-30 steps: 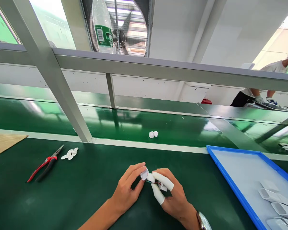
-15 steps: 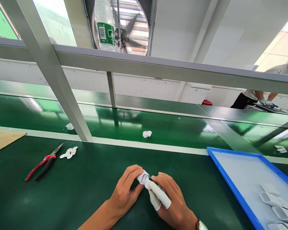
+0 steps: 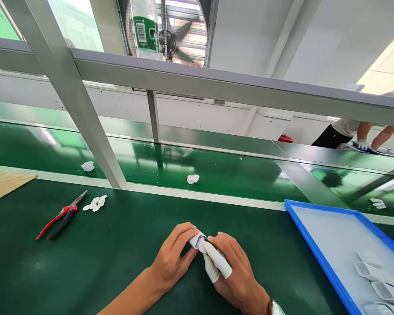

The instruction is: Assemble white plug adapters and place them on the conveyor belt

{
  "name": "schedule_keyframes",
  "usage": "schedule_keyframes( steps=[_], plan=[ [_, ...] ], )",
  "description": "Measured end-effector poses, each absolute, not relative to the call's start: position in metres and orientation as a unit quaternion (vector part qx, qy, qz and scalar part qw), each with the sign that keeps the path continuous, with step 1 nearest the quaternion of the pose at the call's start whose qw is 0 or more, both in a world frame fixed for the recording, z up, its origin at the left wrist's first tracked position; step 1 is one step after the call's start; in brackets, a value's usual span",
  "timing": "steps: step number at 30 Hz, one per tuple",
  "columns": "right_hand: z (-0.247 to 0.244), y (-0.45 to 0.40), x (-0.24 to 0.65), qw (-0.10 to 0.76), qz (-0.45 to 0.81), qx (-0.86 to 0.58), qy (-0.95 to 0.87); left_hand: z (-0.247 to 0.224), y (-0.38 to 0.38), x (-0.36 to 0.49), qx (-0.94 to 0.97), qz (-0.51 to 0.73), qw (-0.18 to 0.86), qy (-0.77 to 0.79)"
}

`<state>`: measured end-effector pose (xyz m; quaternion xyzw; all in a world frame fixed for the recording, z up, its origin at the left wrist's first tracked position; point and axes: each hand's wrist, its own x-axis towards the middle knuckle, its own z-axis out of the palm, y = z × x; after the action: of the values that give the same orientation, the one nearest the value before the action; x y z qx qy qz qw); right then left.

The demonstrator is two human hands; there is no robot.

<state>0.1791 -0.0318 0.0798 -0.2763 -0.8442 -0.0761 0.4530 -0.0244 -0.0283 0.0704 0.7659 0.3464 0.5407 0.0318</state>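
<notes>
At the lower centre my left hand [image 3: 172, 258] pinches a small white plastic part [image 3: 196, 239] between thumb and fingers. My right hand [image 3: 231, 267], with white covers on two fingers, meets the open side of that part. Its fingers are closed round a thin dark tool [image 3: 210, 241], mostly hidden by the fingers; what kind it is I cannot make out. Red-and-black pliers [image 3: 61, 215] lie on the green table to the left, beside a small pile of white discs [image 3: 95, 203].
A blue-rimmed tray [image 3: 318, 258] with several white parts [image 3: 385, 291] stands at the right. Behind the table runs a green belt [image 3: 230, 175] carrying small white pieces [image 3: 193, 179], under a grey metal frame [image 3: 197, 81]. A brown mat edge [image 3: 6, 186] shows at left. Another person's gloved hands [image 3: 363, 145] are far right.
The white pieces on the belt have shifted left. The other person's arms have moved. My hands hold nearly the same pose at the white part, and the view has tilted slightly.
</notes>
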Motion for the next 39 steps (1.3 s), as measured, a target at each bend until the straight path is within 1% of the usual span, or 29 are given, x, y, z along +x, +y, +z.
schedule_keyframes(
  steps=[16,23,30,35,39],
  plan=[
    [0.084,-0.029,0.174,0.457,-0.026,-0.297,-0.838,0.073,-0.029,-0.025,0.771,0.524,0.049,0.358],
    [0.085,-0.027,0.175,0.445,-0.015,-0.293,-0.846,0.074,-0.031,-0.023,0.776,0.516,0.047,0.359],
    [0.088,-0.03,0.169,0.413,0.041,-0.297,-0.86,0.073,-0.033,-0.02,0.765,0.529,0.07,0.362],
    [0.087,-0.027,0.17,0.473,0.103,-0.29,-0.825,0.069,-0.034,-0.018,0.756,0.53,0.087,0.374],
    [0.086,-0.024,0.17,0.472,0.104,-0.292,-0.825,0.067,-0.034,-0.015,0.76,0.521,0.103,0.375]
  ],
)
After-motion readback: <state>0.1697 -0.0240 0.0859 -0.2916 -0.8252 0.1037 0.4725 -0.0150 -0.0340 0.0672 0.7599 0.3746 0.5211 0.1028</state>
